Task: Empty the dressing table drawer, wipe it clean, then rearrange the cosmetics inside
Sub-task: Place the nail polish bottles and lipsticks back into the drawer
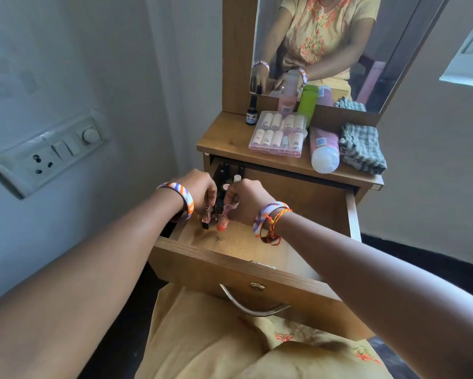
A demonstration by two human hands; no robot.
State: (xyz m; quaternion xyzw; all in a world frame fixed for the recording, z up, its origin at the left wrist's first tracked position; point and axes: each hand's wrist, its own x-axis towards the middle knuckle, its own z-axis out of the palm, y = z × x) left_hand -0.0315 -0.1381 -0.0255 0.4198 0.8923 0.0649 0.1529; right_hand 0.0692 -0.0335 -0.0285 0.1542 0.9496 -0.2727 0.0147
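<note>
Head view: both forearms reach into the open drawer (257,242)'s left side; left hand (199,187) fingers curl round a dark lipstick (206,217), right hand (246,199) fingers pinch an orange-tipped tube (223,221).

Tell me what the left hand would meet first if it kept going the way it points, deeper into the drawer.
Most likely the dark tubes lined along the drawer's back left, just beyond the left hand. Depth is hard to judge from this one view.

My fingers (212,199) cover the small cosmetics (219,214) I'm setting down; the drawer (257,242) rear sits shadowed under the worktop (229,140), its bottles too dark to tell.
</note>
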